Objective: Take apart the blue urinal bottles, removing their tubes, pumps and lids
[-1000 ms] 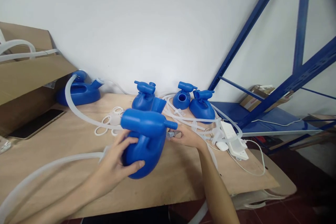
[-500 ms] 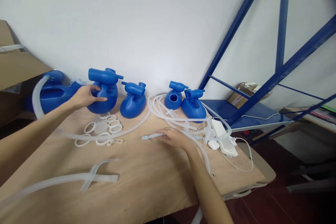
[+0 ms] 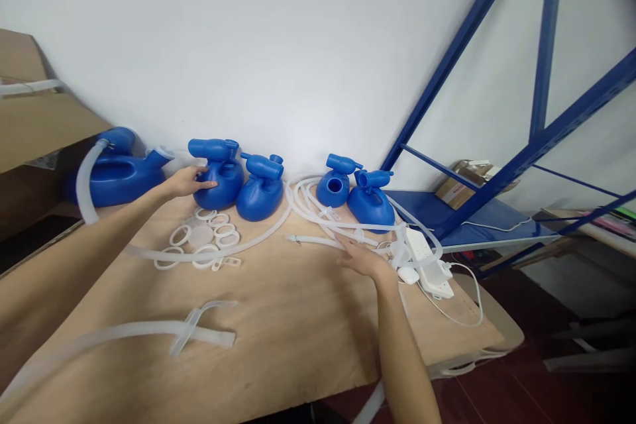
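Note:
My left hand [image 3: 191,181] grips the side of a blue urinal bottle [image 3: 218,184], thumb stretched across its front; the bottle stands upright on the table. Just right of it is a similar blue bottle [image 3: 259,199], nearly touching. My right hand [image 3: 360,257] hovers at the tubing with its fingers stretched out and apart, holding nothing. A thin clear hose [image 3: 313,240] with a clamped end lies just beyond its fingertips. Several white rings [image 3: 226,236] and a flat translucent disc [image 3: 201,236] lie in front of the left bottle.
Two more blue bottles [image 3: 370,207] stand by coiled clear tubing [image 3: 298,195]. A white power strip [image 3: 428,265] with cords lies at the right. A larger blue container [image 3: 114,179] and a cardboard box [image 3: 44,119] are at the left. A translucent strap [image 3: 186,331] crosses a tube in front.
My left hand has brought its bottle rightward, closer to the neighbouring one. My right hand has let go of the thin hose, which now lies farther back, and has drawn off to the right.

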### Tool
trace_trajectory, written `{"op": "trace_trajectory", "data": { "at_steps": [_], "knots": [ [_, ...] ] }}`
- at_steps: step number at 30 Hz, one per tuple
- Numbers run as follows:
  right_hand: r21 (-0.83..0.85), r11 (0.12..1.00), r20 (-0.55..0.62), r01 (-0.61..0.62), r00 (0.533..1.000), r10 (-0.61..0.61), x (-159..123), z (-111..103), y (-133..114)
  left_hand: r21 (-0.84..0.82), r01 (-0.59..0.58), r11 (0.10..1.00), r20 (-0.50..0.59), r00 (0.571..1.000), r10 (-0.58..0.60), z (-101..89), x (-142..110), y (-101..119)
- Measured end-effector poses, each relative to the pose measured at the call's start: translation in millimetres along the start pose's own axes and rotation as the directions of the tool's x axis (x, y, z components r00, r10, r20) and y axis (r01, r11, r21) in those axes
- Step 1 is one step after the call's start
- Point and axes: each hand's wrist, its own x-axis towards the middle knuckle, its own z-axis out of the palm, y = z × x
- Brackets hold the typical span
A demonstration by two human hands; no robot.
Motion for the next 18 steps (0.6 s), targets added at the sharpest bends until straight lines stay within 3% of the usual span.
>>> {"op": "trace_trajectory", "data": {
  "at_steps": [4, 10, 13, 18],
  "knots": [
    [0.024, 1.0, -0.03, 0.003, 1.0, -0.003, -4, -8, 10, 0.07, 0.0, 0.998, 0.011, 1.0, -0.001, -8.3, -7, 3],
    [0.064, 0.982, -0.19, 0.177, 0.968, -0.162, -10, -28, -11, 0.123, 0.004, 0.992, -0.073, 0.997, 0.005, -4.8, 2, 21],
    [0.132, 0.939, -0.304, 0.316, 0.915, -0.265, -17, -37, -25, 0.125, 0.026, 0.992, -0.088, 0.996, -0.015, 7.5, 5, 27],
    [0.178, 0.85, -0.561, 0.496, 0.76, -0.327, -38, -52, -38, 0.099, 0.031, 0.995, -0.047, 0.999, -0.026, 19.0, 1, 32]
  ]
}}
